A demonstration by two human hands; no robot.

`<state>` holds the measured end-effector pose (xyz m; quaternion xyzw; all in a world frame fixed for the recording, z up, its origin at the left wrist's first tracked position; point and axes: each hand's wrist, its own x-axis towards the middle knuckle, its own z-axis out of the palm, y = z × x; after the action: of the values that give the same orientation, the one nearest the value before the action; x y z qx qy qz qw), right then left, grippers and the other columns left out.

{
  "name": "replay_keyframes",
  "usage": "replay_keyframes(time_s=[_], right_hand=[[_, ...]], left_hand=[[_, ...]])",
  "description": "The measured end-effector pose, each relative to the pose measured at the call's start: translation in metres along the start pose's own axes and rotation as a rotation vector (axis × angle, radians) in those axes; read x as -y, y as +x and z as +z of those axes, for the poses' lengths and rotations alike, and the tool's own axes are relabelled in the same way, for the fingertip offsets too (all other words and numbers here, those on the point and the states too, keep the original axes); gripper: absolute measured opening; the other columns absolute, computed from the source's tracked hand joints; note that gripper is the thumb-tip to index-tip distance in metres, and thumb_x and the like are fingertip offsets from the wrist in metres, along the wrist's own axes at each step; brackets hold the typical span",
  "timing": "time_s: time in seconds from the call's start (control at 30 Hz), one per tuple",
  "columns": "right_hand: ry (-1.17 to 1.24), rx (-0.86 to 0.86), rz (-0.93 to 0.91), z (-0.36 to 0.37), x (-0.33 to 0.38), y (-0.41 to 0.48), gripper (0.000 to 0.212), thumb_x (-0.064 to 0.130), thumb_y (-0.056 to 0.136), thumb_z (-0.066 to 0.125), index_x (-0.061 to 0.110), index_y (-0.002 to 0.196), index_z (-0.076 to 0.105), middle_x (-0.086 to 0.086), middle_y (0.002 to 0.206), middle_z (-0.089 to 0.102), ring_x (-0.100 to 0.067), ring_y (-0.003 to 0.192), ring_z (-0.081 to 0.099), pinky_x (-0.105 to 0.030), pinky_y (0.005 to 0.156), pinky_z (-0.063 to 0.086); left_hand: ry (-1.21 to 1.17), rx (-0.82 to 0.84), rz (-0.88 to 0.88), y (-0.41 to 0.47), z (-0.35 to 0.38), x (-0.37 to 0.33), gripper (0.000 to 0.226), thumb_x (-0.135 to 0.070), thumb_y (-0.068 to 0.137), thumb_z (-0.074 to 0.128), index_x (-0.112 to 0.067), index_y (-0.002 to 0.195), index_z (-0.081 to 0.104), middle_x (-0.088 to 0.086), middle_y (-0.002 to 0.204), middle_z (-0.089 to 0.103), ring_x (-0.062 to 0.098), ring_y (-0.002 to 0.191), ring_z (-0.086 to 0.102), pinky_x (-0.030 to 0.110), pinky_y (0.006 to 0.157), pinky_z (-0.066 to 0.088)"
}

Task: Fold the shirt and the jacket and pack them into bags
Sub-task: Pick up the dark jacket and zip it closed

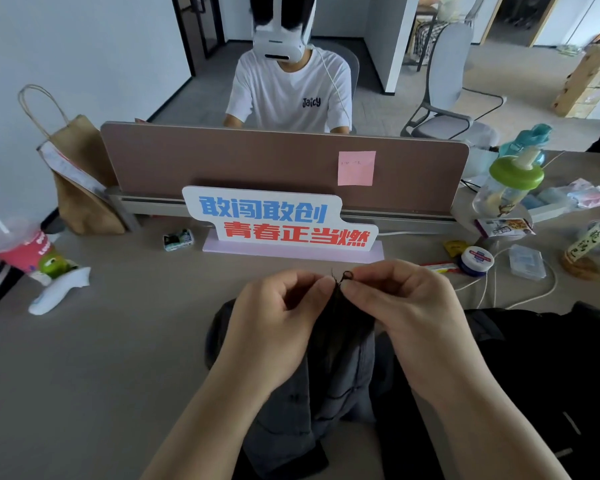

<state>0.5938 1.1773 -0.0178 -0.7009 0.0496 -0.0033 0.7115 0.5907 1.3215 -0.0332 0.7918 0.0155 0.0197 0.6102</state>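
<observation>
1. A grey quilted jacket [340,375] is lying bunched at the near edge of the table [118,341], between the two forearms, with its top being held up off the surface.
2. A black cloth [541,375] is lying just right of the jacket and touching it; I cannot tell whether it is a shirt or a bag.
3. The left hand [278,327] and the right hand [406,317] are meeting above the jacket. Each is pinching its top edge between thumb and fingertip, where a small dark loop [346,276] is sticking up.
4. Farther left, a white handle [58,289] is lying beside a pink cup [21,251].
5. Farther right, a round tin [476,259] is sitting among white cables.
6. Beyond the hands, a sign [281,223] is standing against a brown divider [257,164], which is carrying a pink sticky note [356,168].
7. A paper bag [80,181] is leaning at the divider's left end.
8. Behind the divider, a person in a white T-shirt [291,95] is sitting.
</observation>
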Motion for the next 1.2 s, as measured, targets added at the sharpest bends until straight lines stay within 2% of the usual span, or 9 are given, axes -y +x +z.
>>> replay_keyframes(time_s=[0.13, 0.23, 0.33, 0.43, 0.63, 0.77, 0.9, 1.07, 1.2], right_hand=[[-0.047, 0.046, -0.005, 0.0, -0.002, -0.002, 0.009, 0.004, 0.072, 0.077, 0.012, 0.073, 0.074, -0.007, 0.074, 0.075, -0.016, 0.07, 0.07, -0.022, 0.065, 0.053], [0.075, 0.092, 0.083, -0.001, -0.007, -0.003, 0.01, 0.0, 0.074, 0.074, 0.009, 0.072, 0.072, -0.012, 0.074, 0.073, -0.017, 0.068, 0.068, -0.02, 0.06, 0.052], [0.177, 0.128, 0.137, -0.002, -0.013, -0.005, 0.006, 0.004, 0.071, 0.076, 0.009, 0.071, 0.072, -0.02, 0.079, 0.072, -0.025, 0.073, 0.068, -0.03, 0.07, 0.054], [0.23, 0.153, 0.153, -0.003, -0.015, -0.008, 0.011, 0.013, 0.06, 0.076, 0.009, 0.069, 0.072, -0.02, 0.078, 0.071, -0.026, 0.073, 0.068, -0.031, 0.071, 0.055], [0.446, 0.178, 0.245, -0.007, -0.015, -0.009, 0.011, 0.005, 0.062, 0.068, 0.0, 0.071, 0.065, -0.019, 0.074, 0.067, -0.024, 0.068, 0.067, -0.028, 0.066, 0.057], [0.315, 0.036, 0.115, -0.018, -0.012, -0.005, 0.01, 0.001, 0.067, 0.07, 0.01, 0.071, 0.071, -0.012, 0.074, 0.068, -0.025, 0.075, 0.064, -0.035, 0.078, 0.051], [0.175, 0.018, -0.013, -0.028, -0.011, -0.005, 0.017, -0.003, 0.077, 0.068, 0.012, 0.072, 0.074, -0.007, 0.074, 0.071, -0.019, 0.075, 0.065, -0.024, 0.071, 0.053], [0.129, 0.1, 0.012, -0.028, -0.017, -0.008, 0.011, 0.011, 0.079, 0.072, 0.006, 0.089, 0.074, -0.018, 0.09, 0.073, -0.032, 0.09, 0.069, -0.043, 0.089, 0.053], [-0.048, 0.048, -0.058, -0.031, -0.014, -0.008, 0.007, 0.006, 0.081, 0.071, 0.01, 0.084, 0.076, -0.009, 0.081, 0.075, -0.025, 0.082, 0.071, -0.036, 0.081, 0.056]], left_hand=[[-0.054, -0.067, 0.012, -0.006, 0.002, -0.002, 0.011, -0.025, 0.084, 0.068, -0.027, 0.074, 0.072, -0.014, 0.072, 0.074, -0.001, 0.069, 0.069, 0.014, 0.06, 0.05], [-0.024, -0.064, 0.041, -0.008, 0.003, 0.0, 0.013, -0.028, 0.084, 0.066, -0.025, 0.073, 0.069, -0.015, 0.067, 0.071, -0.003, 0.064, 0.065, 0.011, 0.058, 0.046], [0.012, -0.087, 0.079, -0.012, 0.005, 0.001, 0.013, -0.03, 0.084, 0.065, -0.025, 0.073, 0.067, -0.018, 0.064, 0.068, -0.006, 0.06, 0.061, 0.006, 0.054, 0.041], [0.046, -0.106, 0.097, -0.015, 0.007, -0.001, 0.013, -0.03, 0.085, 0.065, -0.025, 0.072, 0.066, -0.017, 0.067, 0.069, -0.005, 0.06, 0.062, 0.006, 0.053, 0.041], [0.093, -0.088, 0.121, -0.013, 0.012, -0.006, 0.013, -0.032, 0.085, 0.065, -0.025, 0.076, 0.069, -0.014, 0.073, 0.071, -0.004, 0.069, 0.064, 0.007, 0.059, 0.044], [0.199, 0.045, 0.101, -0.008, 0.014, -0.005, 0.016, -0.039, 0.087, 0.061, -0.025, 0.085, 0.068, -0.011, 0.075, 0.07, -0.002, 0.075, 0.064, 0.009, 0.063, 0.046], [0.274, 0.212, 0.126, -0.011, 0.014, -0.012, 0.022, -0.037, 0.093, 0.05, -0.025, 0.079, 0.062, -0.008, 0.071, 0.066, 0.004, 0.068, 0.06, 0.011, 0.059, 0.043], [0.248, 0.151, 0.2, -0.015, 0.021, -0.021, 0.035, -0.022, 0.097, 0.045, -0.023, 0.063, 0.041, -0.014, 0.05, 0.048, 0.002, 0.049, 0.044, 0.009, 0.048, 0.035], [0.27, 0.156, 0.204, -0.013, 0.026, -0.015, 0.033, -0.028, 0.096, 0.043, -0.019, 0.064, 0.048, -0.006, 0.056, 0.053, 0.009, 0.054, 0.048, 0.014, 0.049, 0.035]])
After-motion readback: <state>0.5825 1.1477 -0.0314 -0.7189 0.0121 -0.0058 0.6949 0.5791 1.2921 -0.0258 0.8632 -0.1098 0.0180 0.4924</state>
